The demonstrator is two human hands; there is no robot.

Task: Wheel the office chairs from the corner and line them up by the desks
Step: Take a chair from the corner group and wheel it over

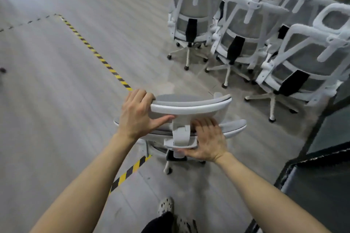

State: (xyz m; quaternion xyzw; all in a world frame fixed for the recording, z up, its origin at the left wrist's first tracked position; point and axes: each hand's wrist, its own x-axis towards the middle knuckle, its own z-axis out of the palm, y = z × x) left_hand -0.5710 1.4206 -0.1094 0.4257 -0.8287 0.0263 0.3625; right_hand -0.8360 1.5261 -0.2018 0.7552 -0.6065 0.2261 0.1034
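Two bare forearms reach forward from the bottom of the view, above a perforated clog on the grey floor; the left hand curls over the left end of the headrest of an office chair, fingers on top and thumb stretched beneath the white rim; the right hand wraps the white bracket just below the headrest, fingers pressed to the top of the backrest and thumb under the bracket's plate. That chair stands directly ahead of the person, seen from above and behind, one white leg and castor showing below it; it sits beside a strip of yellow-and-black tape that runs diagonally across the floor and passes under the chair. Further off, upper right, a cluster of matching chairs stands packed together, backs toward the camera, white frames, grey mesh and black lumbar straps. At lower right a dark panel edges the frame.
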